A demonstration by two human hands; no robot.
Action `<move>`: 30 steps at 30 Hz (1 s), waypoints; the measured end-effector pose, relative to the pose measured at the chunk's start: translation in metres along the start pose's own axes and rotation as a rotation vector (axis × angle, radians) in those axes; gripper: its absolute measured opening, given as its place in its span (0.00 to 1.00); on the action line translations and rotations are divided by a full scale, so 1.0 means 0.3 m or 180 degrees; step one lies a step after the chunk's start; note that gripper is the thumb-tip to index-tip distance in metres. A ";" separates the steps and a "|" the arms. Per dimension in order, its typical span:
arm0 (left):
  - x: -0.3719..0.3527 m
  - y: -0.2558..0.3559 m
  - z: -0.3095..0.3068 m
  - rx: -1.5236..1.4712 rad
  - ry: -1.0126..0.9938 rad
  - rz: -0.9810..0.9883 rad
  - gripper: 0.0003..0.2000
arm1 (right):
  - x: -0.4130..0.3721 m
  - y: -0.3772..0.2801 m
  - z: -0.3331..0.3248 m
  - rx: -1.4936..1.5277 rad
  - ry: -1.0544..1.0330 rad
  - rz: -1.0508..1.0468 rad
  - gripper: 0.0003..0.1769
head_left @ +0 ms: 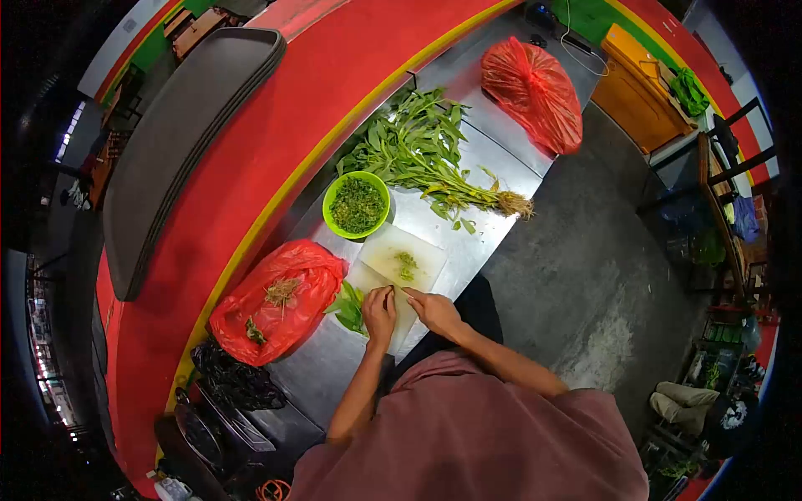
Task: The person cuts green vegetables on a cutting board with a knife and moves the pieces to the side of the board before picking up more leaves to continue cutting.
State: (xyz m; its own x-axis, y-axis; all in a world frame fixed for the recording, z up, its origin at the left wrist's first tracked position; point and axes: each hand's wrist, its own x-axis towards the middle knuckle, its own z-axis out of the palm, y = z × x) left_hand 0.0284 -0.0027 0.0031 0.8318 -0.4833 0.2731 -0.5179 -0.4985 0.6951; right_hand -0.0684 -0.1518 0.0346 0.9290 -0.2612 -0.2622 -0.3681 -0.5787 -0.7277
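Observation:
My left hand is closed over the near left part of a white cutting board, its fingertips pinched together. Green leaves stick out to the left of that hand; their stems seem to run into its grip. My right hand is closed beside it, fingertips almost meeting the left ones. From the right hand a thin, pale edge, apparently a knife blade, runs across the board; its handle is hidden. Chopped green bits lie beyond the fingers. A lime-green bowl of chopped greens stands behind the board.
A large bunch of leafy greens with roots lies across the metal table. An open red plastic bag with root trimmings is at left; a tied red bag sits at the far end. A red ledge borders the table.

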 end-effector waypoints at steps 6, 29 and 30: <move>-0.007 0.022 -0.004 0.0159 -0.0081 -0.0027 0.07 | -0.047 0.010 -0.005 -0.0066 0.0150 -0.0217 0.23; -0.012 0.030 0.005 0.0114 0.0042 0.0036 0.07 | -0.019 0.009 -0.024 0.0389 -0.0118 0.0084 0.22; -0.014 0.028 0.008 0.0088 0.0078 0.0021 0.07 | -0.037 0.015 -0.030 0.0487 -0.0104 0.0020 0.23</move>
State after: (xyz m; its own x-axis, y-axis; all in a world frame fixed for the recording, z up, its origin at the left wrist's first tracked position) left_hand 0.0200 -0.0065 0.0061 0.8328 -0.4690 0.2940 -0.5284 -0.5153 0.6747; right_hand -0.0808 -0.1584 0.0401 0.9284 -0.2376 -0.2857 -0.3660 -0.4522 -0.8134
